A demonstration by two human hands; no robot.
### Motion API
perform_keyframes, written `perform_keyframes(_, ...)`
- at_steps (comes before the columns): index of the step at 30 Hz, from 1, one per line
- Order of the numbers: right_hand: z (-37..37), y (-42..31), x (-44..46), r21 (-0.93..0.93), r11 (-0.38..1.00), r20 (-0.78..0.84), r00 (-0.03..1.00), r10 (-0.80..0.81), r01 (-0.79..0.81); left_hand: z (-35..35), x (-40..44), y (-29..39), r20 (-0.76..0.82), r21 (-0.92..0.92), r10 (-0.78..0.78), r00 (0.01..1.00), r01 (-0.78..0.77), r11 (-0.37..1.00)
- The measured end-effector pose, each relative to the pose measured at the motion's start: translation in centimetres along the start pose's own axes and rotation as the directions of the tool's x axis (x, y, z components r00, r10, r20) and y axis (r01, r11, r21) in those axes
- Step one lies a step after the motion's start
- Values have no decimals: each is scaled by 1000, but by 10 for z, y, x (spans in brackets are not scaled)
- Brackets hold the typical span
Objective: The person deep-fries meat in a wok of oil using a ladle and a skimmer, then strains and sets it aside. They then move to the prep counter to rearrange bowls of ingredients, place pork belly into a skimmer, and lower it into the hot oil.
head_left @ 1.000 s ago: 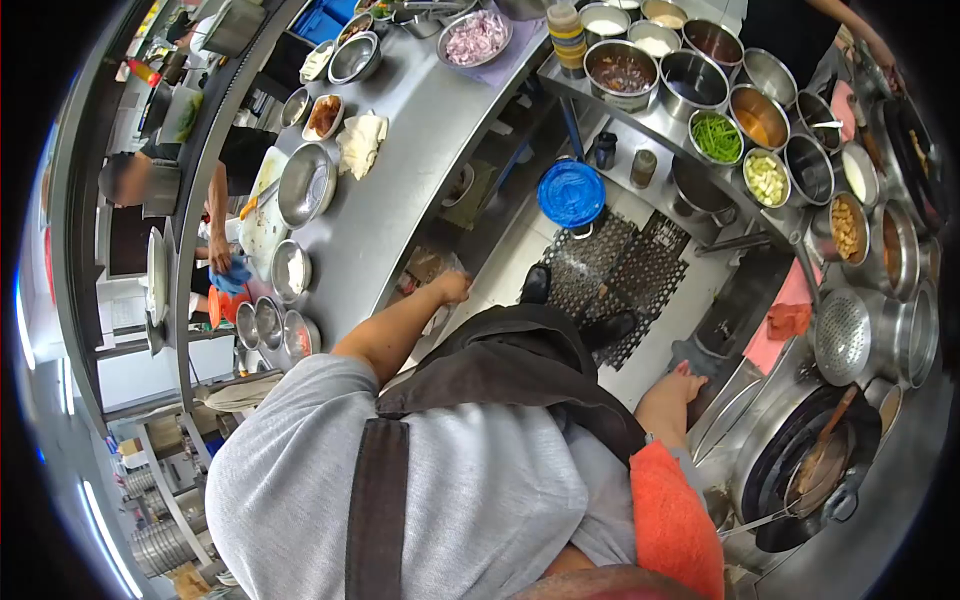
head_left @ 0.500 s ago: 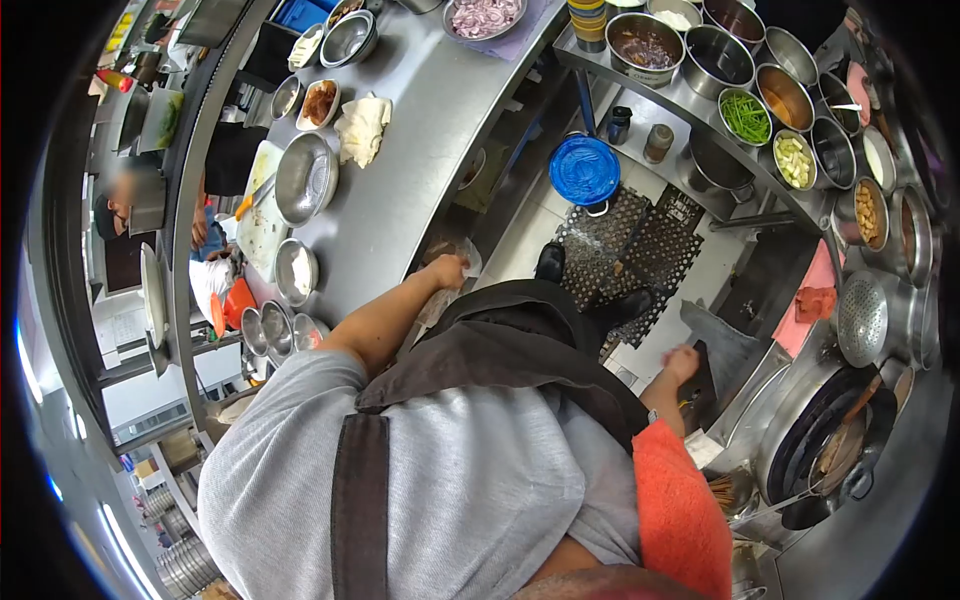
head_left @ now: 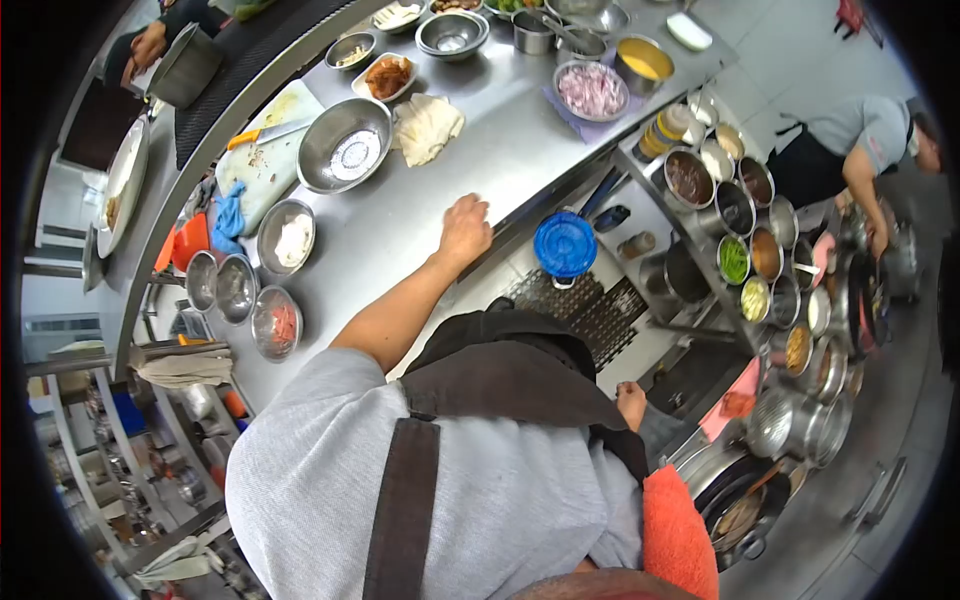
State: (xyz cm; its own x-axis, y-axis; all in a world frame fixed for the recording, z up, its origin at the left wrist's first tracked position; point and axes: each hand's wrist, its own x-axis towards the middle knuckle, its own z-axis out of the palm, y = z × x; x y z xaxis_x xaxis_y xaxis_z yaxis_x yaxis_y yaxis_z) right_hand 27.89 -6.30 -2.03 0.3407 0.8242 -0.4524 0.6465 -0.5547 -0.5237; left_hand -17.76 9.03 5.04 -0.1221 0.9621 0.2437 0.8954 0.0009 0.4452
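Observation:
My left hand [head_left: 466,230] hangs over the steel counter [head_left: 400,240] near its edge, fingers loosely bent and apart, with nothing visible in them. Beyond it are a pale, crumpled flat piece [head_left: 427,130], possibly dough or cloth, and a large steel bowl [head_left: 345,146]. My right hand [head_left: 631,403] is low at my right side by the apron, its fingers curled in, with no object visible in it. An orange cloth [head_left: 680,525] lies over my right arm.
A knife [head_left: 270,133] lies on a cutting board [head_left: 272,160]. Sliced onions fill a bowl [head_left: 592,90]. A blue-lidded bucket [head_left: 565,246] stands on the floor. Pots of ingredients line the right shelf, near a wok [head_left: 740,510]. Another person [head_left: 845,150] bends over at right.
My left hand has risen from beside the counter's edge to above the counter. The right hand has drawn closer to my body. The view has turned, and another person now shows at right.

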Motion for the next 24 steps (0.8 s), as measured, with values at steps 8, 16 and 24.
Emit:
perform_keyframes(8,-43,-35,42,-21,999,-107,994,36,-39,3,-31,-38,-161,87,-21,987,36,996)
perform_keyframes(16,14,-125,-14,-268,936,108,972,-208,230,0,-31,-45,-55,109,-71,996,77,991)
perform_keyframes(24,26,-137,-14,-242,935,111,965,-240,260,-6,-29,-46,-47,78,-56,997,59,995)
